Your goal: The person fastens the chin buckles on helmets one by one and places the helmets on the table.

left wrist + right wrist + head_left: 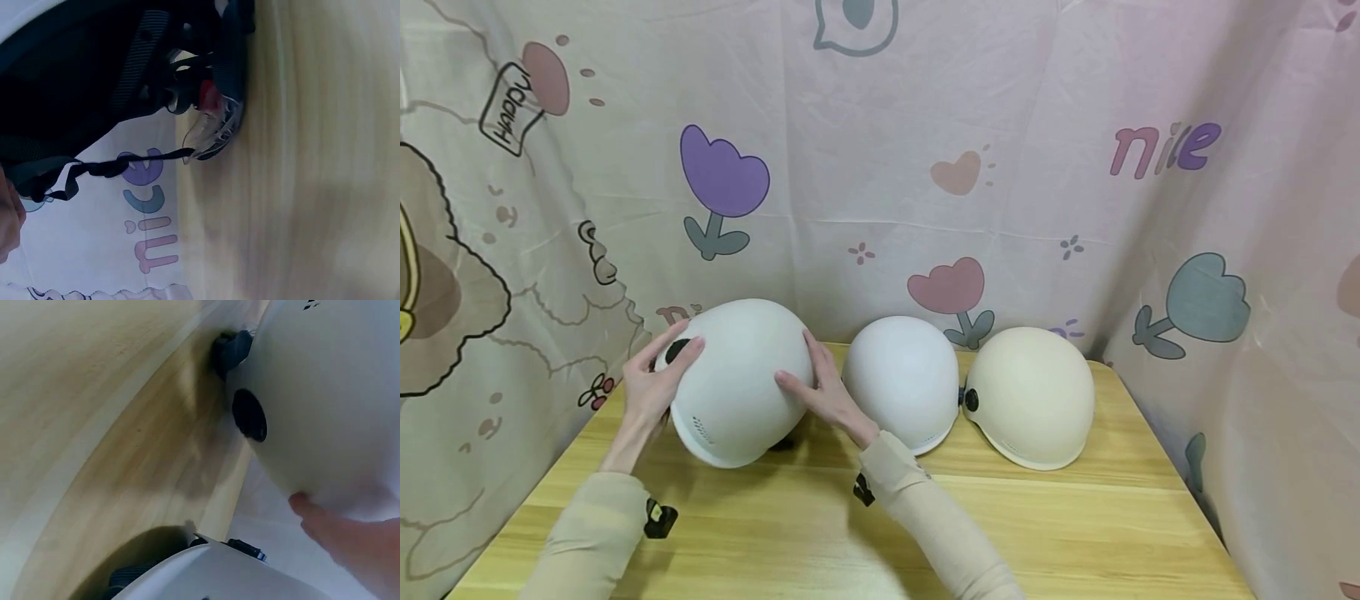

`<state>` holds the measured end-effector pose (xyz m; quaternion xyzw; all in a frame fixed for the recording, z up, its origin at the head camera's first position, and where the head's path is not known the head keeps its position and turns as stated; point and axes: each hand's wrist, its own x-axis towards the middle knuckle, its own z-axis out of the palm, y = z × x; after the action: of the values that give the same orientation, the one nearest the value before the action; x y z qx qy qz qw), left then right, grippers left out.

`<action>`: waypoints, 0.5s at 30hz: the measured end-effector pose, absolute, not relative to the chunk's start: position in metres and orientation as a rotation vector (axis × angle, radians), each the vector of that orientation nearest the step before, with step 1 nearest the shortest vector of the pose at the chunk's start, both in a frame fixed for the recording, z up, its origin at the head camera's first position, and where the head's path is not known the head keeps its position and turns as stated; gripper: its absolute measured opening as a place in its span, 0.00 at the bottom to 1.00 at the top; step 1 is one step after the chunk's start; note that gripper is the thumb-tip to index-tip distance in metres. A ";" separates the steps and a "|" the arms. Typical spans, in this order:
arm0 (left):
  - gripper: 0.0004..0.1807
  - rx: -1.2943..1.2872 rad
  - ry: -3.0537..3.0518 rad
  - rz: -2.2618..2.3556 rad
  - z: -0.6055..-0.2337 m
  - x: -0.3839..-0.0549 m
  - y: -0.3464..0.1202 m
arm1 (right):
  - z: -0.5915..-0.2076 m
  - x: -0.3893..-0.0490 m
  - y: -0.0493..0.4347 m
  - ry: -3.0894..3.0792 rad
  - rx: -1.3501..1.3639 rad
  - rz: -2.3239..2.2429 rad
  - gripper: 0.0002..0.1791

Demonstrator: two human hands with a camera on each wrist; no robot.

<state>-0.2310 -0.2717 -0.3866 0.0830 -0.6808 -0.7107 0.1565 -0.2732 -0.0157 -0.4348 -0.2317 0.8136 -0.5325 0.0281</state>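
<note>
A white helmet (741, 383) is tilted above the left part of the table, held between both hands. My left hand (651, 379) grips its left side, the thumb beside a black round disc (677, 351). On the opposite side, my right hand (831, 387) holds the shell, thumb on the front. In the left wrist view the dark inner lining (62, 69) shows, and a black strap (112, 166) hangs from it. Straps and a clear plastic piece touch the table. The right wrist view shows another black disc (249, 415) on the shell.
A second white helmet (901, 379) stands just right of the held one. Beside it is a cream helmet (1033, 396) with a black disc on its left side. All are on a wooden table (1037, 525), with a printed curtain (865, 150) hanging behind.
</note>
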 end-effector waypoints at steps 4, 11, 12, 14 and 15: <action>0.31 0.194 -2.024 -2.005 -0.381 -0.231 -0.271 | -0.438 -0.276 -0.014 2.493 -0.741 -1.631 0.51; 0.30 0.244 -2.238 -1.707 -0.367 -0.230 -0.260 | -0.435 -0.273 -0.014 2.483 -0.740 -1.602 0.48; 0.30 0.240 -2.246 -1.678 -0.365 -0.229 -0.259 | -0.434 -0.272 -0.014 2.481 -0.744 -1.593 0.48; 0.29 0.221 -2.246 -1.643 -0.363 -0.229 -0.257 | -0.434 -0.271 -0.014 2.481 -0.754 -1.575 0.49; 0.28 0.208 -2.242 -1.633 -0.363 -0.229 -0.256 | -0.434 -0.271 -0.014 2.480 -0.759 -1.568 0.49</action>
<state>-0.2287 -0.2557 -0.3627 0.0736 -0.7931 -0.5775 0.1790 -0.2707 -0.0141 -0.4339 -0.2501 0.8170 -0.5166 0.0557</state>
